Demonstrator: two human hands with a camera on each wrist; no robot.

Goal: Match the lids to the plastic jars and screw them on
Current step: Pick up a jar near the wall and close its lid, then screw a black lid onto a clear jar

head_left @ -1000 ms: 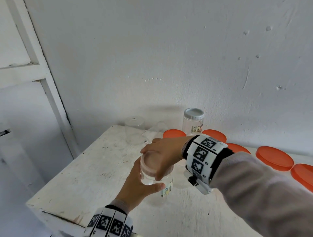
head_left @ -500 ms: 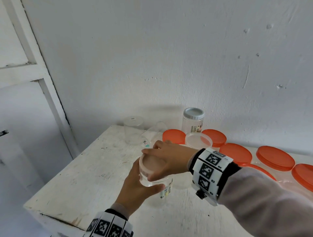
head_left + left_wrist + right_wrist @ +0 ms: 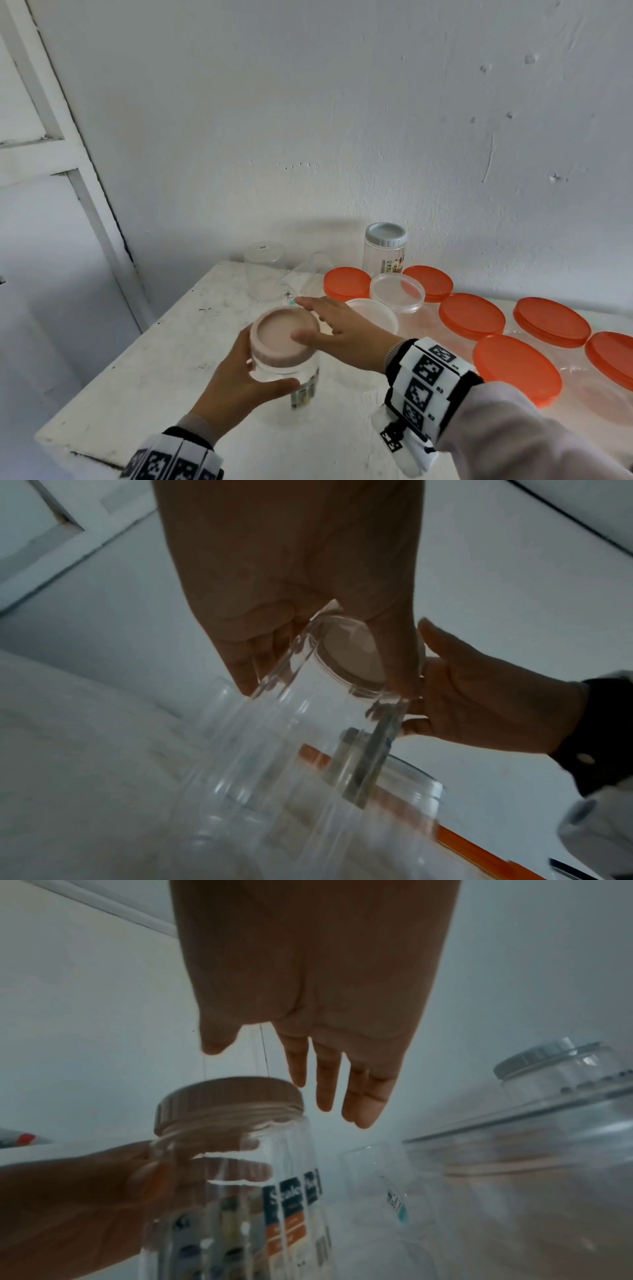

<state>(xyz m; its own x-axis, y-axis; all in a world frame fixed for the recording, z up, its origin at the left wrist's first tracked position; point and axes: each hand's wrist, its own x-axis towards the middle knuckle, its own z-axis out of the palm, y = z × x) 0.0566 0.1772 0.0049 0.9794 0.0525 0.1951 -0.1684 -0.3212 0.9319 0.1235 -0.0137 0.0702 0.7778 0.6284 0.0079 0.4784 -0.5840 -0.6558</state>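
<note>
A clear plastic jar (image 3: 291, 373) with a printed label stands on the white table (image 3: 164, 370), and my left hand (image 3: 239, 380) grips it just below the neck. A pale pink ribbed lid (image 3: 279, 334) sits on the jar's mouth. My right hand (image 3: 339, 330) hovers at the lid's right side with its fingers straight and spread. In the right wrist view the fingers (image 3: 325, 1080) hang just above and beside the lid (image 3: 226, 1099), holding nothing. The left wrist view shows the left hand's fingers (image 3: 246, 669) curled round the jar (image 3: 308, 737).
Several orange lids (image 3: 471, 317) on wide clear jars fill the right of the table. A grey-lidded jar (image 3: 384, 253) stands by the wall. Two clear-lidded tubs (image 3: 397, 293) sit behind my right hand. At the back left are two clear jars (image 3: 263, 270). The table's edge (image 3: 85, 448) is near left.
My right hand has let go of the pink lid and opened, drawing back to the right. The lid stays on the jar, which my left hand still grips.
</note>
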